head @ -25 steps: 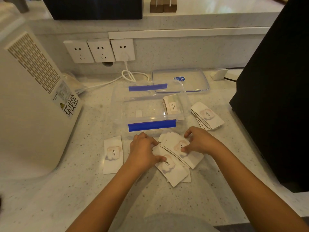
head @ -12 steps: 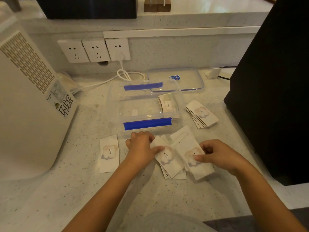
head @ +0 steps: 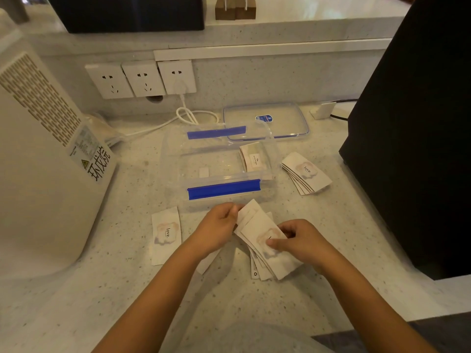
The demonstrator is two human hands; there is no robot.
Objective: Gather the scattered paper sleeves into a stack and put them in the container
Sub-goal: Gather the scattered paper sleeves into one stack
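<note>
Between both hands lies a fanned bunch of white paper sleeves point(head: 257, 225) printed "love." on the counter's near middle. My left hand point(head: 216, 226) pinches its upper left corner. My right hand point(head: 300, 240) grips its right side, thumb on top. One single sleeve point(head: 165, 234) lies flat left of my left hand. Another fanned pile of sleeves point(head: 307, 173) rests right of the clear container point(head: 178, 161) with blue clips. Inside the container, at its right end, a few sleeves point(head: 254, 159) stand leaning.
The container's clear lid point(head: 280, 123) lies behind it. A white appliance point(head: 38, 161) fills the left side and a black machine point(head: 413, 123) the right. Wall sockets point(head: 142, 79) with a plugged white cable point(head: 188, 115) sit at the back.
The spread sleeves in front of the container have been drawn together into one bunch. My right hand slid the top sleeves toward my left hand, which now pinches the bunch's corner.
</note>
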